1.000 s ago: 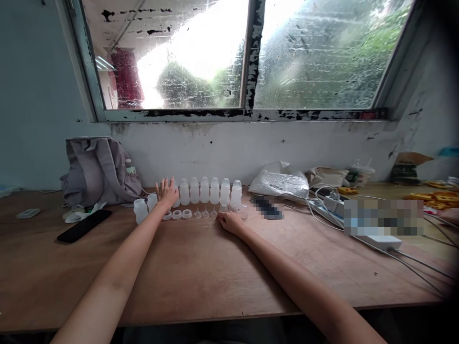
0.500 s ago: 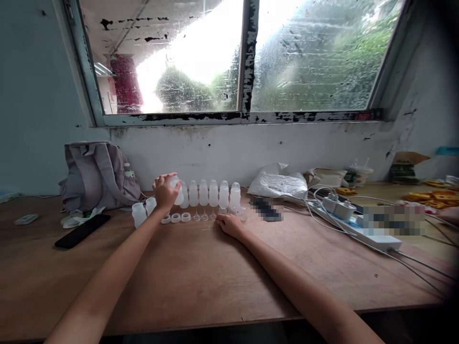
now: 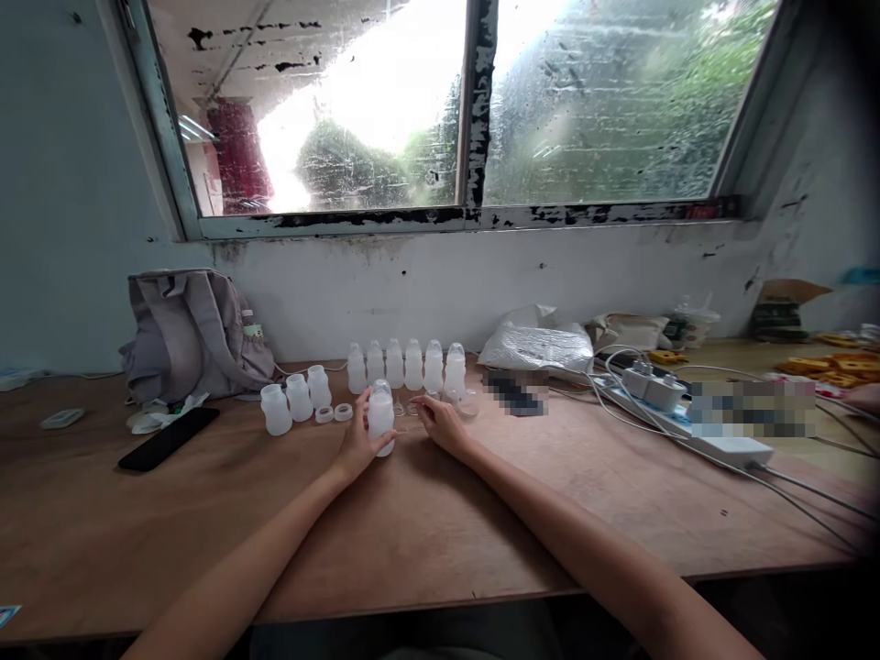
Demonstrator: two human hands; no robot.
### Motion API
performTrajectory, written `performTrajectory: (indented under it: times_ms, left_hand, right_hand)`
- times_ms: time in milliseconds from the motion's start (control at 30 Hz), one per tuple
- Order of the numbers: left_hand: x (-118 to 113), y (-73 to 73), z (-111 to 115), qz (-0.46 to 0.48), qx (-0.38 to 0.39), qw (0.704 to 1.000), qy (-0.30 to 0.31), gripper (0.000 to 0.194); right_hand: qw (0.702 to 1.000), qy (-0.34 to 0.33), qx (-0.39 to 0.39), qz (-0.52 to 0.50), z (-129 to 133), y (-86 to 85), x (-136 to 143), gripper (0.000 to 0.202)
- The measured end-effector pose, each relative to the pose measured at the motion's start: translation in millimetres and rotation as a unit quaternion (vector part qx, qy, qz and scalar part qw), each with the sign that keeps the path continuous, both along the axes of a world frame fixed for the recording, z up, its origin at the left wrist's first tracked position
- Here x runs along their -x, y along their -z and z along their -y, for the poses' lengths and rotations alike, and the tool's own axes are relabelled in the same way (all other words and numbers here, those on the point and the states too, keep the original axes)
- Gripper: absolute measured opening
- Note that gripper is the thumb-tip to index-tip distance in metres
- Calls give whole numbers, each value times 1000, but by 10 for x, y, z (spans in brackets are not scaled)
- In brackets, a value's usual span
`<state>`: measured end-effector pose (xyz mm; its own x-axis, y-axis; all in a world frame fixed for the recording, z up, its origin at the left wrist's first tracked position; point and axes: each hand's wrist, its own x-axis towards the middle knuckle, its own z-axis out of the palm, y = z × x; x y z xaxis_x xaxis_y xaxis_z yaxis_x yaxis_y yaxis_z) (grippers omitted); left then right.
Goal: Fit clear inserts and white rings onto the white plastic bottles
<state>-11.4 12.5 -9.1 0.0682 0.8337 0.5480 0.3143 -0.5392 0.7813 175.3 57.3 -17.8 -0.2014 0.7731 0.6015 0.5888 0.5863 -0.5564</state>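
Note:
My left hand [image 3: 357, 445] is wrapped round a frosted white baby bottle [image 3: 380, 420] with a clear cap, upright at the front of the group. Whether its base touches the table is unclear. My right hand [image 3: 445, 427] rests just to its right, fingers partly stretched toward small clear teats [image 3: 412, 407]; nothing shows in its grasp. Behind both hands stands a row of several capped baby bottles [image 3: 413, 367]. To the left are three uncapped bottle bodies [image 3: 299, 398], with two white collar rings [image 3: 343, 412] beside them. A clear round piece [image 3: 468, 405] lies right of my right hand.
A black phone [image 3: 169, 440], crumpled tissue [image 3: 161, 417] and grey backpack [image 3: 196, 335] are at the left. On the right lie a silvery bag [image 3: 537, 341], a power strip [image 3: 729, 449] with trailing cables, and yellow parts [image 3: 842, 368]. The wall and window close off the back.
My left hand has brought the capped bottle from the left end of the back row toward me and rightward. My right hand has stayed near the teats, its fingers slightly raised.

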Motion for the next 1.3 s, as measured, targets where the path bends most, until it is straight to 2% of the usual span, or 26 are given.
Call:
performTrajectory:
  times_ms: [67, 167, 233, 300, 367, 467, 567, 633, 800, 900, 1033, 1133, 1200, 1300]
  left_hand:
    - [11, 60, -17, -26, 46, 999, 9, 64]
    - [0, 67, 20, -17, 60, 997, 35, 46]
    - [-16, 30, 71, 1, 75, 992, 101, 42]
    - [-21, -16, 119, 20, 132, 975, 179, 37]
    - [-13, -53, 150, 50, 212, 945, 244, 30]
    - [8, -87, 172, 143, 318, 878, 327, 30]
    - [6, -109, 183, 247, 370, 805, 392, 36]
    - [-4, -118, 181, 280, 382, 772, 424, 37]
    - [17, -91, 156, 300, 410, 717, 478, 41]
    - [43, -51, 166, 261, 427, 706, 502, 47]
    - [21, -44, 194, 294, 409, 731, 461, 47]
    - [-10, -68, 196, 338, 391, 756, 401, 42]
    - [-19, -79, 190, 354, 383, 769, 369, 40]
    - [-26, -80, 185, 357, 377, 781, 346, 39]
  right_hand:
    - [991, -43, 55, -115, 82, -53, 92, 31]
    - [938, -146, 164, -267, 228, -147, 215, 38]
    - [901, -208, 212, -316, 317, -215, 270, 38]
    - [880, -236, 246, -331, 381, -281, 299, 34]
    - [868, -239, 271, -341, 410, -338, 308, 33]
    - [848, -255, 284, -368, 399, -397, 304, 35]
    - [833, -284, 286, -378, 366, -428, 291, 33]
    - [830, -298, 288, -373, 347, -440, 278, 32]
    - [838, -297, 283, -359, 292, -479, 194, 34]
    - [869, -240, 259, -347, 230, -503, 51, 37]
    - [931, -130, 200, -276, 115, -498, -186, 37]
    - [976, -27, 154, -153, 29, -483, -304, 38]
    - [987, 31, 155, -35, -11, -461, -345, 38]
    - [977, 64, 180, 95, -43, -388, -370, 36]
